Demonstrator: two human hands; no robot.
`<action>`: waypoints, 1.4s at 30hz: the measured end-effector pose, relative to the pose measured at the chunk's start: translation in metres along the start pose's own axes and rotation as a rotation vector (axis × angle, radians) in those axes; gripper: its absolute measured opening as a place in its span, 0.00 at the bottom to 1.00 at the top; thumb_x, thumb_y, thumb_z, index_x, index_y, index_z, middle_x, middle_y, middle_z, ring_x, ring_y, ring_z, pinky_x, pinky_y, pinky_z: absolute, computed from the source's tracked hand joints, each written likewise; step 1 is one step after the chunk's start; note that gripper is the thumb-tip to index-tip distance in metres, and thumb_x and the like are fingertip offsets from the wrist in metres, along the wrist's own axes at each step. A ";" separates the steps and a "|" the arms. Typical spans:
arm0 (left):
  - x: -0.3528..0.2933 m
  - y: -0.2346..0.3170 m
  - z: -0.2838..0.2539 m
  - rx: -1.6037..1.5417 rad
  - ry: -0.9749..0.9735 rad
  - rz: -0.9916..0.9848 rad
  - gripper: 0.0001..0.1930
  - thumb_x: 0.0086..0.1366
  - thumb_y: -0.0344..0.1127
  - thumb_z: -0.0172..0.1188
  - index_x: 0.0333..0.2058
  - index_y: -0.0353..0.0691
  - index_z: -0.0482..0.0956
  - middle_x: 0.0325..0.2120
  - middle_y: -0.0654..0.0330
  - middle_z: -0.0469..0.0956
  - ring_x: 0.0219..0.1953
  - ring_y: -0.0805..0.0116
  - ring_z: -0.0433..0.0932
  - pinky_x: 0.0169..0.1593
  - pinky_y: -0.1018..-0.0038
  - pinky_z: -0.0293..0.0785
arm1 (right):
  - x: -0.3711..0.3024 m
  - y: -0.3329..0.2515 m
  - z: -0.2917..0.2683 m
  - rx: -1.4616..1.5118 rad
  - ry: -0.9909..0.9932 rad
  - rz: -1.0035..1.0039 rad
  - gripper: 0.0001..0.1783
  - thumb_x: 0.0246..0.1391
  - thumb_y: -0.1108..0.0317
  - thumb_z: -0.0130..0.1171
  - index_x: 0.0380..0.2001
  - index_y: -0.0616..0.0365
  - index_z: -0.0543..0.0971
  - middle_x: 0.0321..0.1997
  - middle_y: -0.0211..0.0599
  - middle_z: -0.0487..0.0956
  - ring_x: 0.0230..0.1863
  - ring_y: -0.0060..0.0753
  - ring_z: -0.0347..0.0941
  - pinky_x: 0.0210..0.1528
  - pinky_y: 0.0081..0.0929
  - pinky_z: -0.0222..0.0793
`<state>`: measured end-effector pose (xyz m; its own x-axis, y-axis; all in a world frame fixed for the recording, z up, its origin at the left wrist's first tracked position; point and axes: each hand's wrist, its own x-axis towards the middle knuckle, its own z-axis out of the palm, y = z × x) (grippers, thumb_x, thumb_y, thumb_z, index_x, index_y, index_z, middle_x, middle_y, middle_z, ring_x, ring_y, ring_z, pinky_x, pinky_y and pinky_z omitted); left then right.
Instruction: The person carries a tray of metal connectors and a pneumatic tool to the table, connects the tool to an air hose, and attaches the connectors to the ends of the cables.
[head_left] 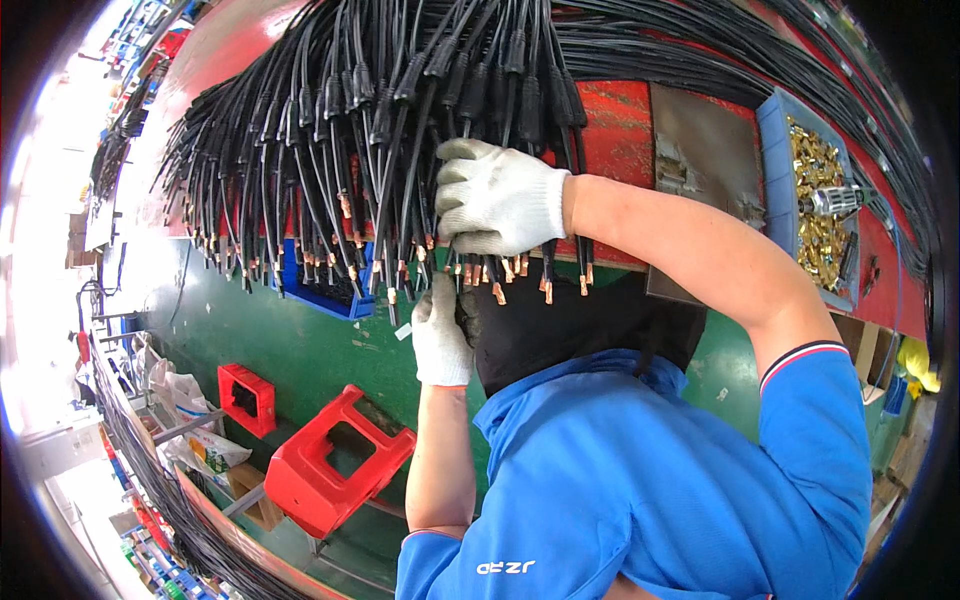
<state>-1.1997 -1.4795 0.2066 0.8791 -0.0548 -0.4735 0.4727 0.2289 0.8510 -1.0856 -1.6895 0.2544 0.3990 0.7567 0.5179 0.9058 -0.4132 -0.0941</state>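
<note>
A thick row of black cables (345, 130) hangs over the bench edge, their bared copper ends pointing down. My right hand (500, 197), in a white knit glove, lies across the cables with its fingers curled round some of them. Just below, my left hand (440, 335), also gloved, is closed beside the lowest cable ends. Its thumb points up toward a copper tip, and what its fingers hold is hidden. A small white tag (403, 331) shows next to the left hand.
On the red bench (615, 130), a grey metal plate (705, 150) lies right of the cables. Further right, a blue bin (780, 190) holds brass fittings (818, 240) and a metal-nosed tool (838, 200). Below are a blue crate (340, 305), a red stool (320, 480) and a smaller red stool (246, 400).
</note>
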 end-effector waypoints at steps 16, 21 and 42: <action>-0.029 -0.002 0.003 0.025 0.071 -0.024 0.19 0.76 0.47 0.57 0.26 0.45 0.74 0.15 0.72 0.65 0.14 0.83 0.58 0.19 0.79 0.51 | -0.004 0.006 0.000 0.060 -0.053 0.021 0.10 0.50 0.54 0.67 0.30 0.46 0.85 0.35 0.27 0.81 0.49 0.38 0.75 0.71 0.52 0.61; -0.059 -0.059 -0.078 -0.220 0.402 -0.317 0.16 0.75 0.48 0.59 0.30 0.46 0.76 0.18 0.71 0.69 0.16 0.80 0.64 0.20 0.81 0.58 | 0.006 0.004 0.002 0.068 0.054 -0.013 0.11 0.51 0.52 0.64 0.26 0.45 0.85 0.31 0.29 0.81 0.45 0.39 0.77 0.68 0.48 0.64; -0.040 0.081 -0.017 0.768 0.499 0.749 0.18 0.67 0.37 0.66 0.52 0.34 0.80 0.40 0.52 0.83 0.35 0.65 0.83 0.45 0.69 0.80 | 0.010 0.006 0.001 0.106 0.160 0.199 0.14 0.53 0.59 0.67 0.42 0.48 0.82 0.30 0.37 0.80 0.42 0.49 0.80 0.52 0.43 0.74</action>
<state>-1.1972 -1.4426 0.2909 0.9117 0.2693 0.3102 -0.0871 -0.6113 0.7866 -1.0763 -1.6838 0.2587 0.5508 0.5723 0.6075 0.8249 -0.4844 -0.2915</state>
